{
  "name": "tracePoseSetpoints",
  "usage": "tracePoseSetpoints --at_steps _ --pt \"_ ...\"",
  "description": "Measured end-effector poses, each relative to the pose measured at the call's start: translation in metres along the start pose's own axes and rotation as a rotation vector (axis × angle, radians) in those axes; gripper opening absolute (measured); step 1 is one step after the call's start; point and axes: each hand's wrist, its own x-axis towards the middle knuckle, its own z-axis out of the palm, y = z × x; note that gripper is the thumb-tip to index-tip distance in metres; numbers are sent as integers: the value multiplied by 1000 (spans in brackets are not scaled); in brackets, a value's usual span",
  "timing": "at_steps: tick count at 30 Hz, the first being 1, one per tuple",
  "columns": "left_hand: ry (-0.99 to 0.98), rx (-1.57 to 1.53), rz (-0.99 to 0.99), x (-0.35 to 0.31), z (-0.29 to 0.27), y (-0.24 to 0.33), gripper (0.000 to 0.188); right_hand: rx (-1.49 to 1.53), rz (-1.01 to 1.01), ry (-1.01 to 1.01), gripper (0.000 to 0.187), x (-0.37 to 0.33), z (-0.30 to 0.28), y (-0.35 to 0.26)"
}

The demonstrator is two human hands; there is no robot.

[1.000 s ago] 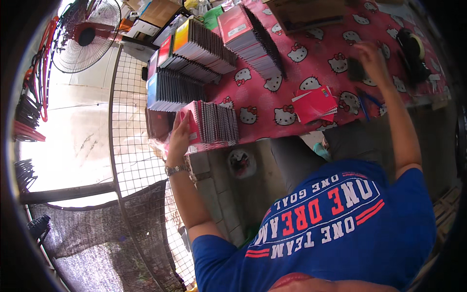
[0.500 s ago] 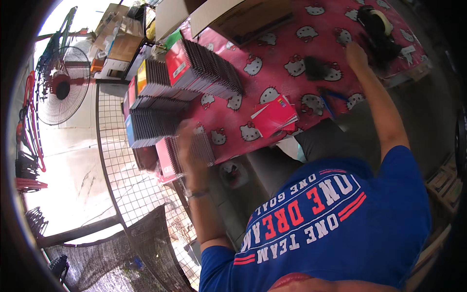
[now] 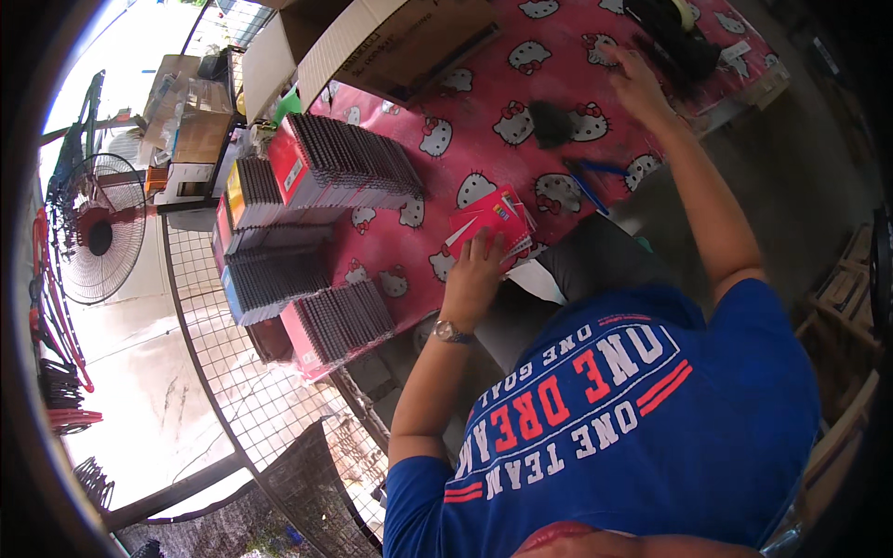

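Head view: left hand [image 3: 472,279] on red packet [image 3: 490,219] near table edge [image 3: 558,244].

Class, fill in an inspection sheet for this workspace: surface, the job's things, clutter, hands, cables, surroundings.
Surface: table under a pink cartoon-cat cloth.
Job's things: small red packet at the near edge; rows of packed packets at the left.
Clutter: cardboard box, black clump, blue tool, dark heap at the far right.
Hands: left hand rests on the red packet; right hand reaches to the dark heap, grip unclear.
Cables: nothing seen.
Surroundings: wire mesh panel, standing fan, concrete floor.
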Motion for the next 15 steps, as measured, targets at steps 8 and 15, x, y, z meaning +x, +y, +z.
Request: tracePoseSetpoints --at_steps 8,15 --pt "-48 -90 -363 0 -32 -27 28 840 430 -355 39 -78 17 -133" --pt "237 99 -413 26 -24 -17 21 606 154 -422 64 -152 81 -192"
